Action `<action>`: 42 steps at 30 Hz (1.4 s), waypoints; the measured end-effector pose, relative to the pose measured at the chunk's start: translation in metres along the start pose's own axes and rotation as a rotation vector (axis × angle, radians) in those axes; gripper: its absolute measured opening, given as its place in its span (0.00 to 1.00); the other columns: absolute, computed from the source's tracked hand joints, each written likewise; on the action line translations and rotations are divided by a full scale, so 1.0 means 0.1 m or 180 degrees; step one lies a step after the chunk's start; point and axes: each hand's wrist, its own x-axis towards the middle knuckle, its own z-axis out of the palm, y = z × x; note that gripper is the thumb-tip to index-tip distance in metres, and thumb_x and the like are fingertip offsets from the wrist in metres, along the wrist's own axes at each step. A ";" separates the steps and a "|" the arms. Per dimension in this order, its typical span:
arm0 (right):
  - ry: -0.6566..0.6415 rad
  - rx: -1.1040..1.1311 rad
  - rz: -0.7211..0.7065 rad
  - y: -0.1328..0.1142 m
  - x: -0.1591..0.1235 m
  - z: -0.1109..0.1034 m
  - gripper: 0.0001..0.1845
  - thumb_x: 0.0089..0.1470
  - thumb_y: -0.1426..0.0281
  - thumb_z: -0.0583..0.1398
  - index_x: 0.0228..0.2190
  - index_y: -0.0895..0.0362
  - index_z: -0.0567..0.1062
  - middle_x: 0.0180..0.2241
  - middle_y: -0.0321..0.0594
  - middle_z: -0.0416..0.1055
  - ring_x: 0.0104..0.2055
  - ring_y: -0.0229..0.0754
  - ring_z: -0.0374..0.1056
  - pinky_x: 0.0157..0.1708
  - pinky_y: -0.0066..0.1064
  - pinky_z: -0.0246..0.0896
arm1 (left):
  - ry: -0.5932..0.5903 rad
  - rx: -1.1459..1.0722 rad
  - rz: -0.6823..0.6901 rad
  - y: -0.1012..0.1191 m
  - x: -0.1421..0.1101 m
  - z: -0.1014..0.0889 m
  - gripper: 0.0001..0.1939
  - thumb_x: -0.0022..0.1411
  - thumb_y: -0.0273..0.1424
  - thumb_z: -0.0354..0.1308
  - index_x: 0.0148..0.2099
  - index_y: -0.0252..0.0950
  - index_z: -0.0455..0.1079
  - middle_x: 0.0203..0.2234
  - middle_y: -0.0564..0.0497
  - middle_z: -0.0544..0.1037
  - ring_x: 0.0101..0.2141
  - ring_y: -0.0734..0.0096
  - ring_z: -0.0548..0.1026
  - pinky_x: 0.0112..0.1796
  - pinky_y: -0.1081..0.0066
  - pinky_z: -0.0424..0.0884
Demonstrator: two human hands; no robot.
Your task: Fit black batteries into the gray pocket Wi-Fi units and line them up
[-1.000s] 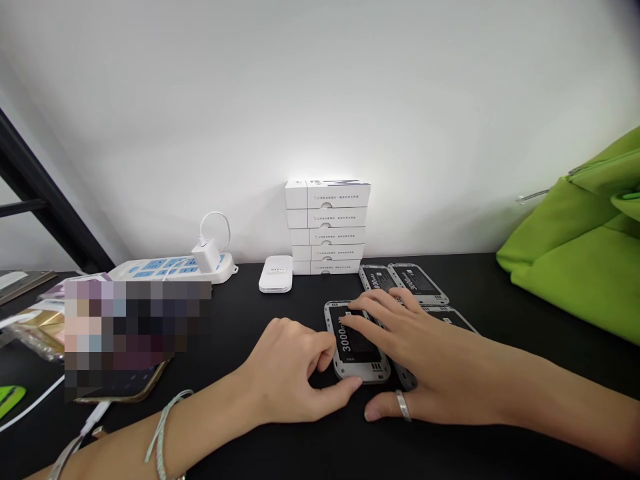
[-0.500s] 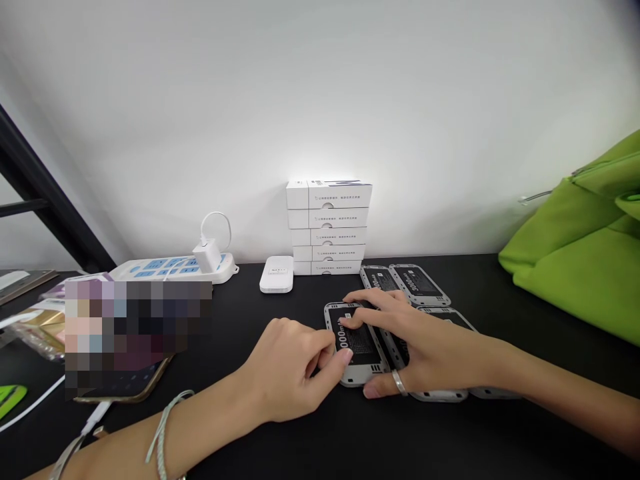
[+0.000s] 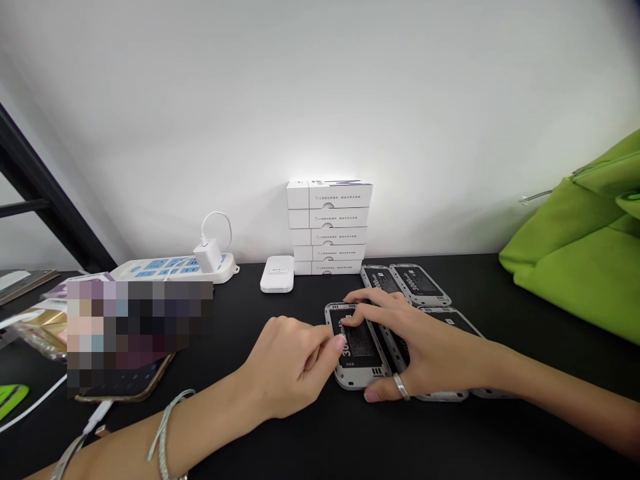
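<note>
A grey open-backed device with a black battery point(image 3: 358, 348) lies on the black table point(image 3: 310, 440) in front of me. My right hand point(image 3: 410, 340) grips it, fingers on its far end and the ringed thumb at its near edge. My left hand point(image 3: 293, 367) is curled, its thumb tip pressing the device's left edge beside the battery. More of the same devices point(image 3: 413, 283) lie in rows behind and under my right hand.
A stack of white boxes point(image 3: 329, 227) stands against the wall, with a small white device point(image 3: 277, 274) beside it. A white power strip with a charger point(image 3: 175, 267) lies at the left. A phone point(image 3: 125, 383) sits near left, a green bag point(image 3: 580, 253) at right.
My right hand slid back and took hold of the device, thumb now at its near edge. My left thumb moved up from the bottom corner to the left edge by the battery.
</note>
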 end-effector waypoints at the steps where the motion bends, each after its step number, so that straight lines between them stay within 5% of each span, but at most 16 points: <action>1: 0.0068 0.0013 -0.0046 -0.01 0.00 0.02 0.38 0.40 0.51 0.68 0.52 0.46 0.66 0.65 0.44 0.49 0.66 0.64 0.46 0.58 0.58 0.53 | 0.0009 -0.0010 -0.0007 0.00 0.00 0.00 0.22 0.70 0.35 0.42 0.22 0.37 0.51 0.13 0.58 0.58 0.16 0.77 0.54 0.22 0.71 0.47; 5: 0.0279 0.0097 -0.0210 -0.04 0.00 0.00 0.43 0.38 0.52 0.69 0.55 0.45 0.63 0.61 0.44 0.57 0.63 0.60 0.53 0.57 0.53 0.58 | 0.0023 -0.0037 0.0005 0.00 0.00 -0.01 0.21 0.70 0.35 0.41 0.23 0.37 0.51 0.13 0.58 0.57 0.16 0.76 0.54 0.22 0.70 0.47; 9: 0.0428 0.0121 0.0077 0.05 0.01 -0.25 0.44 0.35 0.52 0.71 0.54 0.44 0.63 0.57 0.43 0.62 0.57 0.60 0.62 0.53 0.52 0.63 | 0.0011 -0.0029 0.0007 0.00 0.00 0.00 0.21 0.70 0.35 0.41 0.23 0.37 0.48 0.13 0.58 0.55 0.16 0.77 0.53 0.22 0.70 0.47; 16: 0.0473 -0.0023 0.0449 0.74 0.01 -0.76 0.35 0.40 0.54 0.70 0.48 0.46 0.64 0.48 0.40 0.71 0.44 0.55 0.70 0.42 0.47 0.69 | 0.0015 -0.0079 0.0001 -0.01 -0.02 0.02 0.22 0.69 0.35 0.42 0.22 0.37 0.47 0.13 0.59 0.54 0.15 0.77 0.51 0.21 0.70 0.47; 22: 0.0347 -0.0225 0.0428 1.12 -0.07 -0.90 0.28 0.46 0.56 0.67 0.48 0.46 0.66 0.57 0.40 0.65 0.53 0.60 0.66 0.49 0.49 0.66 | 0.0041 -0.0084 0.0023 -0.02 0.00 0.01 0.22 0.69 0.35 0.43 0.22 0.37 0.48 0.13 0.59 0.54 0.15 0.78 0.53 0.21 0.71 0.47; 26: 0.0185 -0.0458 0.0327 1.06 -0.07 -0.90 0.38 0.46 0.55 0.67 0.57 0.44 0.62 0.60 0.41 0.62 0.61 0.63 0.60 0.55 0.51 0.61 | 0.0036 -0.0081 0.0018 -0.01 0.00 0.01 0.22 0.69 0.35 0.43 0.22 0.36 0.48 0.13 0.59 0.55 0.15 0.78 0.53 0.21 0.71 0.47; 28: 0.0502 -0.0710 0.0229 0.91 -0.03 -0.84 0.38 0.45 0.54 0.67 0.56 0.45 0.63 0.60 0.43 0.63 0.60 0.63 0.60 0.55 0.54 0.60 | 0.0010 -0.0072 0.0013 0.00 -0.01 0.01 0.22 0.69 0.35 0.43 0.22 0.36 0.49 0.13 0.59 0.56 0.15 0.78 0.53 0.21 0.71 0.48; 30: 0.0978 -0.0996 -0.0094 0.69 0.03 -0.72 0.28 0.49 0.53 0.65 0.50 0.48 0.67 0.53 0.45 0.67 0.56 0.60 0.62 0.53 0.54 0.59 | -0.0020 -0.0042 -0.0038 0.00 -0.01 0.02 0.21 0.68 0.35 0.45 0.22 0.36 0.50 0.13 0.59 0.57 0.16 0.78 0.54 0.22 0.72 0.48; 34: 0.1258 -0.1050 -0.0737 0.17 0.06 -0.30 0.06 0.59 0.64 0.58 0.33 0.53 0.69 0.31 0.38 0.68 0.34 0.43 0.65 0.33 0.33 0.61 | -0.0078 0.0111 -0.0228 0.01 0.01 0.02 0.19 0.66 0.33 0.47 0.22 0.36 0.52 0.13 0.59 0.59 0.16 0.77 0.57 0.22 0.71 0.48; 39: 0.1265 -0.1554 -0.2265 -0.25 -0.08 0.30 0.21 0.62 0.75 0.52 0.18 0.55 0.64 0.17 0.33 0.60 0.21 0.37 0.51 0.24 0.32 0.48 | -0.0186 0.0285 -0.0272 0.00 0.02 0.04 0.17 0.65 0.33 0.48 0.23 0.37 0.53 0.14 0.58 0.61 0.17 0.75 0.59 0.23 0.71 0.47; 42: 0.1013 -0.1607 -0.2582 -0.30 -0.14 0.51 0.26 0.65 0.75 0.49 0.15 0.55 0.63 0.15 0.31 0.60 0.19 0.36 0.48 0.23 0.32 0.47 | -0.0227 0.0316 -0.0277 -0.01 0.02 0.05 0.17 0.66 0.34 0.48 0.23 0.37 0.53 0.14 0.59 0.60 0.17 0.75 0.57 0.23 0.71 0.46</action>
